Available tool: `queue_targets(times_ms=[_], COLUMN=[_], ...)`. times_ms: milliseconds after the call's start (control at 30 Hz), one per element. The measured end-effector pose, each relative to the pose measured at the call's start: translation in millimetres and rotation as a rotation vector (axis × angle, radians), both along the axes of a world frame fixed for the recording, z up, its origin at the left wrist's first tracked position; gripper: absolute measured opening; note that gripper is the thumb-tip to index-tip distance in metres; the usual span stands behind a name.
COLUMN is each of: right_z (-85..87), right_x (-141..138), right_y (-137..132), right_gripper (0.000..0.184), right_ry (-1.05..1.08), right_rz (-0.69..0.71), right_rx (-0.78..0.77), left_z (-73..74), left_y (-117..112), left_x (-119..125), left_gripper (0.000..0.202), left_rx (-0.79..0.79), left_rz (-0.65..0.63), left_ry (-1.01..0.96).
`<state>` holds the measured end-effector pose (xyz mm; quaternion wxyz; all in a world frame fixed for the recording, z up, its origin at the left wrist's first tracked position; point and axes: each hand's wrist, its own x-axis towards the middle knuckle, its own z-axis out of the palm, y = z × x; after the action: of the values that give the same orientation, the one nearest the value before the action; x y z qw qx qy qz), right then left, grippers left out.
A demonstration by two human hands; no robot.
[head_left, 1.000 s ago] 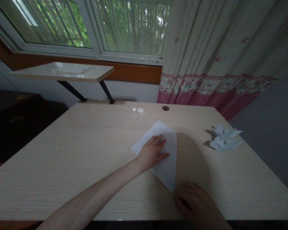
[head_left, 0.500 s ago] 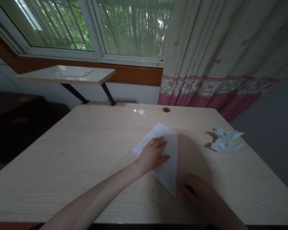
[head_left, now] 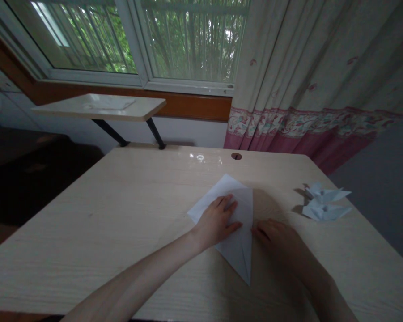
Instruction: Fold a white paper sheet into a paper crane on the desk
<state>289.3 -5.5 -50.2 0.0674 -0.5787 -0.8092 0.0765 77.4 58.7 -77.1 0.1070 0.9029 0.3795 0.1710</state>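
A folded sheet of white paper (head_left: 239,250) lies flat on the table, its long point toward me and a straight edge along its right side. My left hand (head_left: 216,221) rests palm down on the paper, fingers spread. At the paper's right edge is my right hand (head_left: 277,237), fingers curled in and fingertips against or just beside that edge; I cannot tell whether they press on it. Nothing shows in its grip. Folded white paper figures (head_left: 325,208) with pointed wings stand close together on the right side of the table.
The pale wooden table (head_left: 120,214) has a round cable hole (head_left: 236,156) near its back edge. A small raised shelf (head_left: 144,109) on black legs holds something flat and white at the back left. Behind are a window (head_left: 191,44) and a long curtain (head_left: 288,89).
My right hand has moved away from me along the paper's right edge, closer to its middle. My left hand stays on the paper. The whole view has shifted slightly.
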Motion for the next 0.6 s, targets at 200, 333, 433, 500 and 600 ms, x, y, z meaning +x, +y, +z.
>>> queue_targets(times_ms=[200,333,433,500,600], right_z=[-6.9,-9.8,-11.9,-12.6,-12.3], right_x=[2,4,5,4,3], right_y=[7,7,8,8,6], right_gripper=[0.019,0.019,0.019,0.018,0.018], right_ry=[-0.019,-0.002,0.015,0.024,0.035], right_rz=[0.053,0.072,0.068,0.068,0.08], right_rx=[-0.005,-0.019,-0.024,-0.026,-0.029], left_z=[-0.6,-0.7,-0.5,-0.3,0.3], left_y=[0,1,1,1,1], left_x=[0,-1,-1,-1,-1], left_gripper=[0.058,0.057,0.057,0.058,0.059], left_rx=[0.003,-0.004,-0.004,-0.001,-0.009], left_rz=[-0.001,0.003,-0.001,-0.004,-0.004], left_ry=[-0.012,-0.02,-0.02,-0.021,-0.018])
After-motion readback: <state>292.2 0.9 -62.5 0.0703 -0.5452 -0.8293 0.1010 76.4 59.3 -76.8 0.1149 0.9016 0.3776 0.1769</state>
